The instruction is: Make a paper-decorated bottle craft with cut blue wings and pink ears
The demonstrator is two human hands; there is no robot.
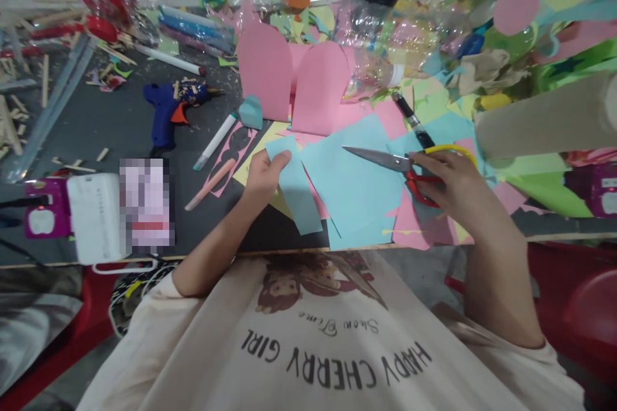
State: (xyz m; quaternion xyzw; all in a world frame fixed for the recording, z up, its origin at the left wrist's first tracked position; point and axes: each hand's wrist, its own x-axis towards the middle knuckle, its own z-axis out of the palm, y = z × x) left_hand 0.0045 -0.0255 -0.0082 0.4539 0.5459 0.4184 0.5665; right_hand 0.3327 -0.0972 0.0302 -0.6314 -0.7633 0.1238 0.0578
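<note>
My left hand [266, 174] pinches a strip of light blue paper [299, 199] between thumb and fingers, close to the table's front edge. In my right hand [446, 183] is a pair of scissors [378, 157] with one red and one yellow handle; the blades point left and look closed. Beneath the blades lies a larger sheet of light blue paper [357, 199], its left edge beside the strip. Pink paper [424, 225] shows under my right hand. Behind the sheet stand two pink rounded paper shapes [321, 87].
A blue glue gun [166, 109] lies at the left, near a white-bodied marker [215, 141]. A white power strip [96, 218] is at the front left. Plastic bottles [376, 77] and paper scraps crowd the back. A pale cylinder [544, 115] juts in from the right.
</note>
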